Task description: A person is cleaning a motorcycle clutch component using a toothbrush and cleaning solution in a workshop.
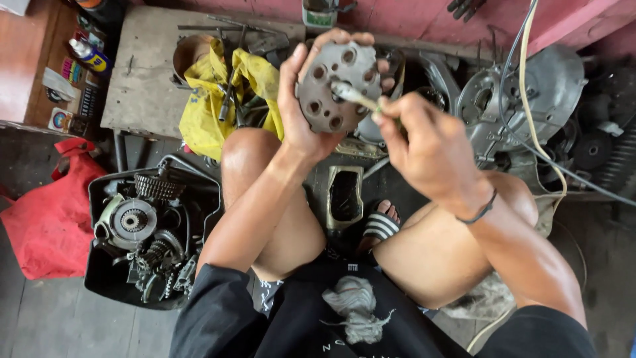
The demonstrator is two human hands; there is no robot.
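Head view, looking down over the person's knees: the left hand (301, 99) holds up a round grey metal disc (338, 86) with several holes through its face, fingers curled round its rim, thumb on one edge and fingertips on the other. The right hand (424, 146) is closed around a thin pale-tipped tool (354, 96), its tip touching the middle of the disc. The disc is lifted well above the floor, in front of a yellow cloth (205, 99) draped over a wooden desk (142, 73).

To my eye the disc is stiff and fairly heavy for its size, probably greasy, so the rim grip looks like the sound place to take it; the holes would give a finger purchase too. It won't bend, but I'd guess a drop could chip an edge.

Down to the left sits a black tray (99, 265) full of gears and engine parts, beside a red bag (46, 219). A wad of grey rag (358, 308) lies in the person's lap.
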